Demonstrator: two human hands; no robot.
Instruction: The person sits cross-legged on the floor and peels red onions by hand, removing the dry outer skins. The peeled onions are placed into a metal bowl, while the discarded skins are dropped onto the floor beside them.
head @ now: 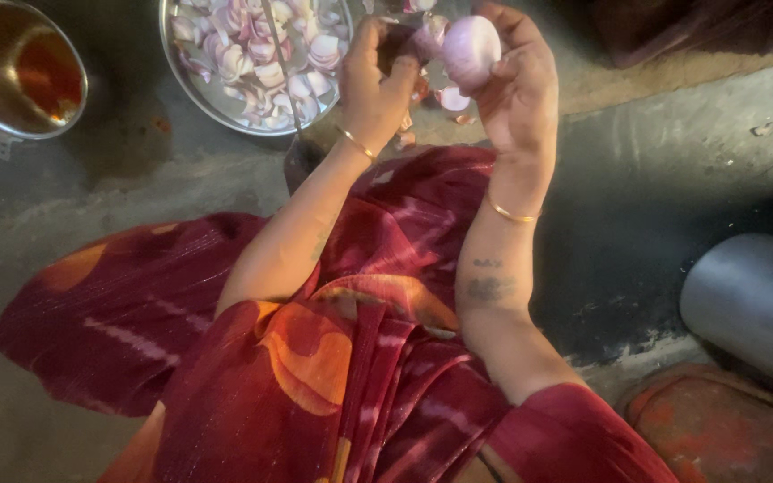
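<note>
A: The right hand (516,85) is gripping a peeled pinkish onion (471,46), fingers curled round it, holding it up above the floor (655,179) just past the knees. The left hand (373,85) is pinching at the onion's side, closed narrowly on what looks like a strip of skin (428,38).

B: And where is the cut stuff going?

A: Into the steel plate (191,85) just beyond the left hand; it is carrying a heap of onion pieces (257,49). A few scraps (451,97) are lying on the floor under the hands.

B: What worries you here?

A: The peeled onion is looking slick, so I judge it could be slipping out of the right hand and rolling onto the gritty floor. Peelings dropping from this height could also be missing the plate. A thin dark upright blade (284,72) seems to be standing between plate and knees; a wrist drifting down could be catching it.

B: Anything unclear?

A: The blade's base is lost in shadow against the red cloth (333,358). The plate is cut off at the top, as are the left fingertips. A steel bowl (11,76) at the far left and a grey pot (753,300) at the right are only partly showing
</note>
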